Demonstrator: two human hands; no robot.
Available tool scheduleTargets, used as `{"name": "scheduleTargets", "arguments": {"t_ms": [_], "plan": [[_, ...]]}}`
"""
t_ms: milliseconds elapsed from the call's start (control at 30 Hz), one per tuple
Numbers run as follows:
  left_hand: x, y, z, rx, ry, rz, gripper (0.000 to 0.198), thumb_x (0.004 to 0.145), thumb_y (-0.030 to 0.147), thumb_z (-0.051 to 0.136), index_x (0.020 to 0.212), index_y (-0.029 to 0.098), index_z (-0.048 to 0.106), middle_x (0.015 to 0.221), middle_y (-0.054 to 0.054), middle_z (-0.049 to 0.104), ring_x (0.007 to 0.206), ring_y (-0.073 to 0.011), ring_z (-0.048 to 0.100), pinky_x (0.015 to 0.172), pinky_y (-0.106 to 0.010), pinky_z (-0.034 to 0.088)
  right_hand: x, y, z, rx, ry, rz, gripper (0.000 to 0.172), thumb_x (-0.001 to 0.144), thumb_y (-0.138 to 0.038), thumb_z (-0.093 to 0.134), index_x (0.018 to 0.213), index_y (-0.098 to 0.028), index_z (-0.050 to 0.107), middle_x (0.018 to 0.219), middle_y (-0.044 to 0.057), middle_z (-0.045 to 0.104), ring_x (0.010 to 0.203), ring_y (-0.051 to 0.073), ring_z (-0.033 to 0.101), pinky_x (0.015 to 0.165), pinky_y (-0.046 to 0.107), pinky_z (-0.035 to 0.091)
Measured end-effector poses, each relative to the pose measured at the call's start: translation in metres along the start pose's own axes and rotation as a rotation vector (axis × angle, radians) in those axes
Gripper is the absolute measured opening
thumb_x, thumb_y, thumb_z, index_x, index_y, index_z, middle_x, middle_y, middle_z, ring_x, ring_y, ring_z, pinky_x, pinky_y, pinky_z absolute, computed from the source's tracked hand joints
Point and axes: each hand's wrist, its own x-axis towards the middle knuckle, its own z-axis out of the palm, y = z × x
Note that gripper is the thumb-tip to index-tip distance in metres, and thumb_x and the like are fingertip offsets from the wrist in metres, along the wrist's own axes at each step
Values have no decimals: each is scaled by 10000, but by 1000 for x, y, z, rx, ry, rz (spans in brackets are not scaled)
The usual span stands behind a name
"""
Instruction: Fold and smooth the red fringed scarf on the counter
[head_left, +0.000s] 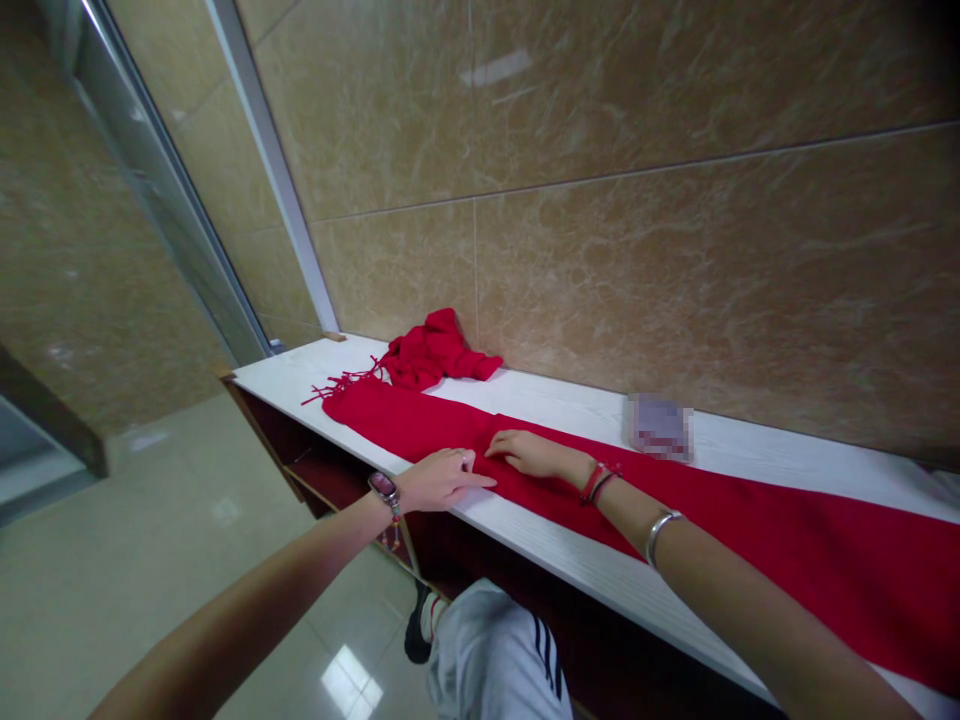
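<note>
A long red scarf [750,530] with a fringed end lies stretched along a white shelf top [555,405]. My left hand [442,478] rests at the scarf's near edge, fingers stretched out flat and pointing right. My right hand [529,452] lies flat on the scarf, fingers pointing left, its fingertips almost meeting the left hand's. Both hands press on the cloth and hold nothing. A second red scarf [431,352] sits crumpled against the wall beyond the fringe.
A small blurred object [660,426] lies on the shelf by the tiled wall [675,250]. Dark red open compartments [315,465] run under the shelf. My knee in grey trousers [495,660] and a shoe stand over glossy floor tiles [150,560].
</note>
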Motion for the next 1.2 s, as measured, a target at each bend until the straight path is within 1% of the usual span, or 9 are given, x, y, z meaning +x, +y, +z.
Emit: {"name": "scheduleTargets", "arguments": {"t_ms": [67, 200, 333, 400, 467, 600, 767, 867, 1200], "plan": [[1, -3, 3, 4, 0, 25, 392, 832, 135, 436, 1174, 287, 554, 820, -29, 467, 745, -149, 456, 700, -252, 371, 2, 2, 5, -34, 13, 30, 429, 779, -41, 404, 1170, -128, 559, 1167, 102, 551, 1061, 167, 490, 934, 291, 364], [5, -8, 7, 2, -2, 53, 383, 822, 144, 444, 1162, 275, 563, 811, -32, 451, 734, -153, 445, 654, -246, 368, 2, 16, 11, -123, 46, 287, 437, 813, -50, 361, 1209, -127, 529, 1190, 137, 536, 1055, 192, 502, 905, 312, 379], [6, -11, 10, 12, 13, 88, 388, 823, 159, 439, 1176, 275, 550, 812, -32, 454, 733, -154, 441, 669, -254, 371, 8, 17, 9, -41, 109, 284, 445, 801, -44, 373, 1218, -116, 513, 1217, 121, 529, 1111, 173, 469, 946, 272, 339], [5, -11, 10, 19, 14, 99, 387, 822, 167, 440, 1178, 272, 548, 808, -32, 456, 736, -155, 443, 684, -260, 374, 18, 15, 8, 13, 115, 369, 423, 815, -86, 394, 1223, -117, 503, 1236, 113, 520, 1127, 164, 459, 952, 256, 327], [5, -11, 11, 25, 12, 102, 380, 823, 176, 443, 1176, 269, 549, 802, -31, 457, 738, -156, 446, 693, -263, 377, 32, 17, 6, 36, 89, 523, 379, 852, -163, 384, 1201, -94, 516, 1216, 146, 532, 1108, 183, 483, 922, 269, 351], [5, -10, 10, 51, 28, 108, 373, 834, 202, 440, 1188, 264, 538, 801, -35, 466, 735, -159, 451, 695, -271, 382, 64, 33, -5, 54, -14, 669, 336, 842, -257, 447, 1046, -52, 617, 1039, 187, 626, 954, 234, 580, 777, 280, 422], [16, -13, 7, 86, -3, 183, 356, 858, 215, 414, 1192, 267, 528, 795, -29, 498, 683, -149, 474, 635, -259, 388, 83, 50, -25, 119, -159, 643, 164, 649, -226, 674, 763, -109, 692, 729, 55, 666, 689, 177, 584, 596, 230, 408], [25, -18, 8, 83, -17, 296, 363, 869, 222, 399, 1219, 249, 495, 801, -30, 533, 680, -146, 505, 617, -257, 393, 82, 55, -30, 159, -174, 610, 112, 629, -210, 676, 702, -127, 687, 621, 1, 619, 601, 130, 524, 545, 212, 373], [24, -20, 15, 90, 52, 351, 369, 846, 233, 425, 1205, 204, 505, 729, -30, 581, 645, -148, 537, 593, -274, 390, 77, 67, -9, 289, -110, 649, 170, 619, -314, 675, 659, -149, 674, 456, -53, 451, 504, 93, 404, 448, 196, 302]]}}
